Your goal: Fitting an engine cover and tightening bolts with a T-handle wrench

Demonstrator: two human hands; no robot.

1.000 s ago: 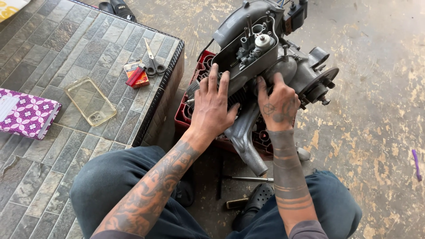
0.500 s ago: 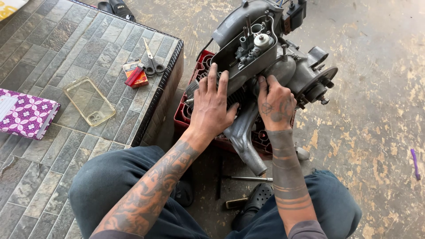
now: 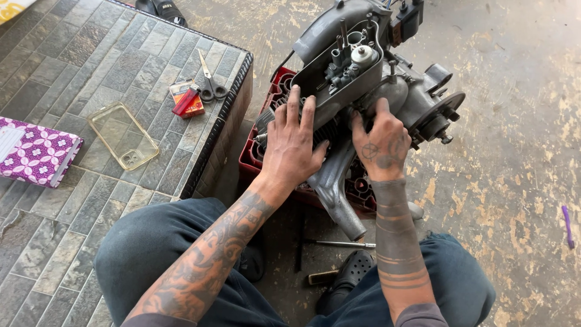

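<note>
The engine (image 3: 375,79) sits at about 1 o'clock in the view, tilted on a red crate (image 3: 266,151) on the concrete floor (image 3: 514,181). Its open top shows small metal parts inside, and a grey pipe (image 3: 336,194) runs down from it toward 6 o'clock.

The left hand (image 3: 293,148) lies flat on the engine's near side, fingers spread and pointing to 12 o'clock; its grip is released, palm pressing on the casing, nothing clasped. The right hand (image 3: 381,145) is just beside it at 3 o'clock, fingers curled over the engine body below the open cover. Its fingertips are hidden against the metal, so I cannot tell whether that grip is clenched on a part or only resting there.

On the floor between the knees, at 6 o'clock, lies a screwdriver (image 3: 339,244), next to a black clog (image 3: 348,272).

At 9 o'clock from the hands stands a tiled worktop (image 3: 72,72). On it are a clear phone case (image 3: 124,134), scissors (image 3: 209,82), a small red box (image 3: 189,100) touching the scissors' handles, and, at the far left edge, a purple flowered pouch (image 3: 36,151). A purple pen (image 3: 567,225) lies on the floor at 3 o'clock, well apart.
</note>
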